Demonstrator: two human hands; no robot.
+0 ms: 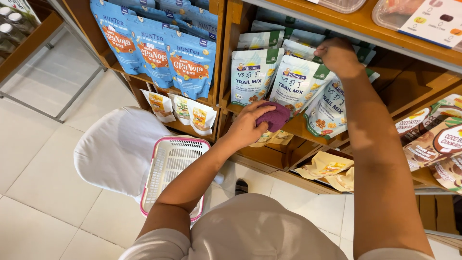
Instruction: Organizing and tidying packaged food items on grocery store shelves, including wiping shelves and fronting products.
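Pinching the top seal of a light, crinkly snack pouch [297, 82] on the wooden shelf [293, 126], right hand [338, 55] looks closed on it; left hand [248, 126] grips a soft purple cloth [274, 116] just below, so grab pouches by the stiff top edge.

White-and-green snack pouches [298, 82] crowd the wooden shelf [298, 126] to its front edge — little gap between them. Its right end [409, 91] lies bare. Below, the pink-rimmed basket [168, 166] blocks the floor.

Person wears pale cream short-sleeved top, white trousers, dark shoe; both forearms bare, no watch/rings seen.
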